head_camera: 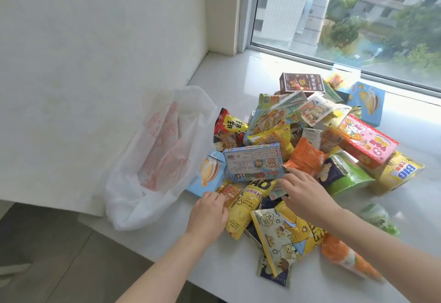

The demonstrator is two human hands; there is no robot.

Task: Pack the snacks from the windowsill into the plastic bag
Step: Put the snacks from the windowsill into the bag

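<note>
Hands apart at the snack heap [281, 135]: left hand [210, 209] curls onto a small orange sachet [230, 194], grip unclear; right hand [306, 192] lies spread against a blue carton [255, 165]. Packets look light, crinkly, slippery, best pinched at seams; cartons stiff. Left of the left hand slumps the plastic bag [162, 159]; beyond, glossy white windowsill [238, 75] and window [346, 16].

"BIG": yellow packet [401, 173] | "AO": yellow bag [248, 204] | "旺": red packet [229, 128]
</note>
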